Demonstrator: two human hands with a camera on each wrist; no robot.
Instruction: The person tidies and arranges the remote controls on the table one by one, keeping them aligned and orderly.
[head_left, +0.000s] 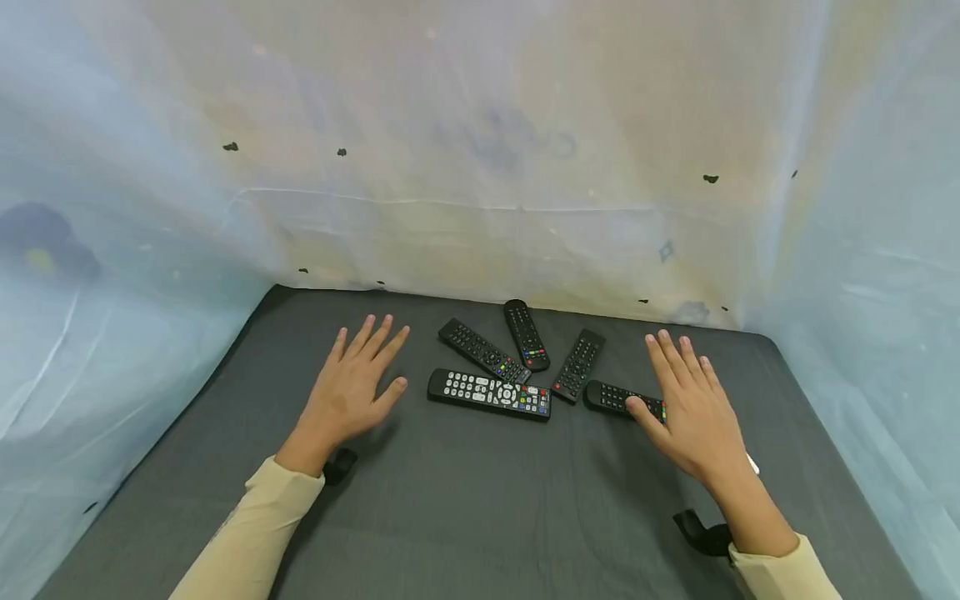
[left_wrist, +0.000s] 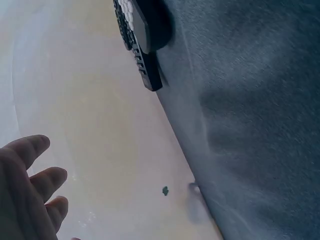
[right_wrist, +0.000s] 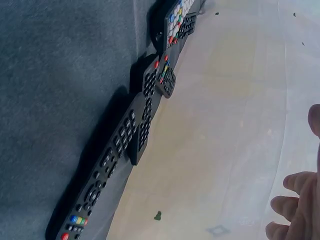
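Observation:
Several black remote controls lie in a loose cluster on the grey cloth surface. Nearest the front is a large remote with white buttons [head_left: 489, 394]; behind it a slanted remote [head_left: 480, 348] meets its edge. A rounded remote [head_left: 527, 335] lies at the back, and a shorter remote [head_left: 578, 365] leans diagonally to its right. My left hand [head_left: 348, 396] hovers left of the cluster, fingers spread, holding nothing. My right hand [head_left: 697, 417] is held over the right side, fingers straight; its thumb covers part of the rightmost remote [head_left: 611, 397] in the head view.
Pale patterned fabric [head_left: 480, 167] rises behind and along both sides of the grey surface [head_left: 450, 500]. A small white object [head_left: 752, 464] shows partly beside the right wrist. Dark straps [head_left: 341, 467] hang at the wrists.

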